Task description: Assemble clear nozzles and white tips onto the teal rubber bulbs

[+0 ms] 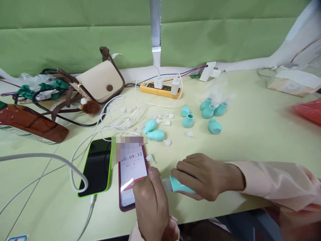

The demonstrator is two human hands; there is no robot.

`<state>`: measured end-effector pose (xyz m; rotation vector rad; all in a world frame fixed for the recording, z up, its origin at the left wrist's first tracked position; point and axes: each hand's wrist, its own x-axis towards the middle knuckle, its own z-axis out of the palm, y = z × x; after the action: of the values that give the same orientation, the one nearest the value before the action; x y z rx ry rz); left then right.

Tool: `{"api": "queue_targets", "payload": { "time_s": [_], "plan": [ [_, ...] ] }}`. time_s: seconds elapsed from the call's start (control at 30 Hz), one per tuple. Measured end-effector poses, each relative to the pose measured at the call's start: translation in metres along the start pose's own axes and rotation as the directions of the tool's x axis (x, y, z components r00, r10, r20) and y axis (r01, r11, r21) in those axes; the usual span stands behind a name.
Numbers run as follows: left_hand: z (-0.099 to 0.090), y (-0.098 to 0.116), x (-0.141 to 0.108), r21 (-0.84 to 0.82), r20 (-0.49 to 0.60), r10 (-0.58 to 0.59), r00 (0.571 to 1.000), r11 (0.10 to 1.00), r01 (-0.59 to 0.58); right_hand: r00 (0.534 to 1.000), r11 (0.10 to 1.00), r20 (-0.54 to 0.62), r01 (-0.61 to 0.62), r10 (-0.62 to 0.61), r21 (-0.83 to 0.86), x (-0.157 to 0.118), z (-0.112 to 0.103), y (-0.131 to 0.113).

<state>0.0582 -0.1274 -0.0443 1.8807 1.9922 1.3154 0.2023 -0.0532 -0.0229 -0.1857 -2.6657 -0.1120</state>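
Near the table's front edge, my right hand (204, 175) is wrapped round a glossy turquoise bulb-shaped piece (179, 185), its narrow end pointing left. A translucent whitish part (166, 184) sits at that end and runs into my left hand (151, 199), which is closed on it with the thumb on top. My left fingers hide most of this part. Two like turquoise bulbs (155, 135) lie beyond my hands. Farther right are several more turquoise pieces: an open-necked one (188, 121) stands upright, and a group (208, 111) bears clear, wispy tops. White scraps (167, 143) lie scattered between.
A phone showing a timer (131, 170) lies beside my left hand, with a green-cased phone (96, 167) to its left. White cables (120, 117) loop across the table. At the back are a cream handbag (100, 82), a brown bottle (32, 124) and a yellow power strip (147, 88).
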Motion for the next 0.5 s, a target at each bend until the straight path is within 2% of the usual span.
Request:
{"api": "queue_targets", "payload": {
  "time_s": [0.13,0.27,0.37,0.5],
  "plan": [
    [0.0,0.0,0.0,0.008,-0.039,0.038,0.999,0.999,-0.037,0.991,0.976,0.003,-0.136,0.137,0.171,0.001,0.001,-0.006],
    [-0.002,-0.001,-0.001,0.01,-0.046,0.107,0.993,0.994,-0.106,0.952,0.836,0.108,-0.303,0.286,0.457,0.004,-0.003,-0.009],
    [-0.003,-0.003,-0.001,0.012,-0.035,0.158,0.987,0.987,-0.158,0.899,0.63,0.229,-0.427,0.374,0.649,0.007,-0.006,-0.009],
    [-0.004,-0.004,0.001,0.033,-0.03,0.223,0.974,0.975,-0.222,0.778,0.224,0.477,-0.592,0.408,0.774,0.011,-0.006,-0.007]
  ]
}}
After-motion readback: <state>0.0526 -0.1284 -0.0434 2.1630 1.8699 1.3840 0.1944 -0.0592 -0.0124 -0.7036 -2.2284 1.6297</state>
